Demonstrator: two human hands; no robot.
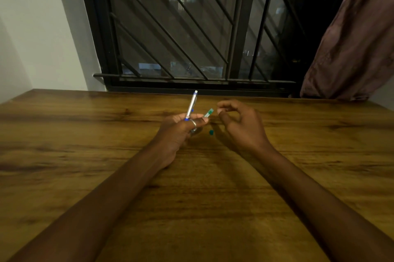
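Note:
My left hand (181, 129) grips a silver mechanical pencil with blue trim (191, 105), its upper end pointing up and away from me. The same hand's fingertips also hold a small green lead case (208, 113), which sticks out to the right. A ring sits on one left finger. My right hand (238, 123) hovers just right of the case with thumb and forefinger curled toward each other; whether something thin is pinched between them I cannot tell. A tiny green cap (211, 132) lies on the wooden table (85, 155) between the hands.
A barred window (181, 38) runs along the table's far edge, dark outside. A brown curtain (351, 44) hangs at the far right. A white wall (38, 27) stands at the left.

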